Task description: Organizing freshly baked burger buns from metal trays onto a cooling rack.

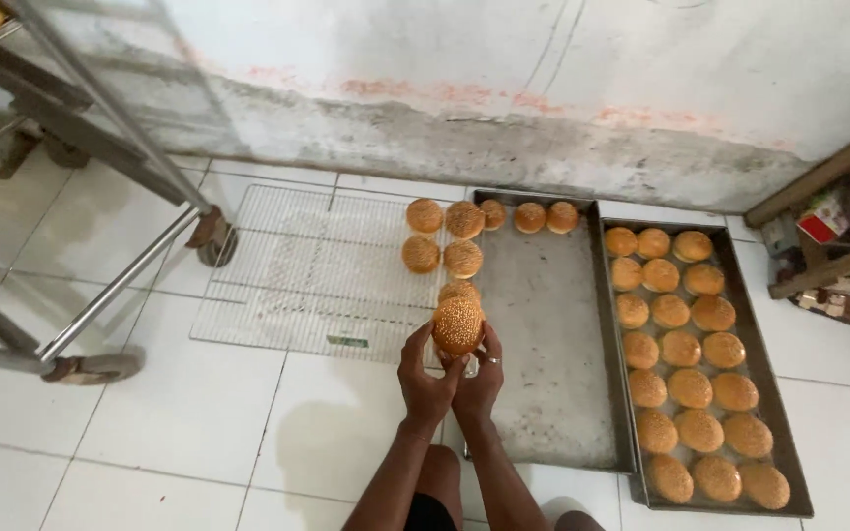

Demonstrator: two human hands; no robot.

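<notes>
our two forearms rise from the bottom edge and meet under one sesame bun (pixel 458 324), which we hold between both hands above the seam where rack and tray meet. going left to right: a wheeled metal trolley (pixel 100 128) stands at the far left on the white tiled floor (pixel 150 433), well apart from us. next lies a wire cooling rack (pixel 297 275), flat on the tiles, with four buns (pixel 442 236) grouped at its far right corner and one more bun (pixel 458 291) just beyond the one we hold, partly hidden by it.

our left hand (pixel 423 383) cups the held bun from its left and below, fingers spread and curled up against its side. our right hand (pixel 481 379), with a ring on one finger, presses it from the right, fingers likewise apart and closed on the crust. the bun sits directly above the fingertips, seeded top facing us, round with no long axis to speak of. both hands are equally near; neither leads.

just right of the hands lies a nearly bare baking tray (pixel 553 393), with three buns (pixel 528 216) along its far edge. touching its right side is a second tray (pixel 777 413) filled with rows of buns (pixel 686 364). a wooden frame (pixel 828 197) leans at the far right by the wall.
</notes>
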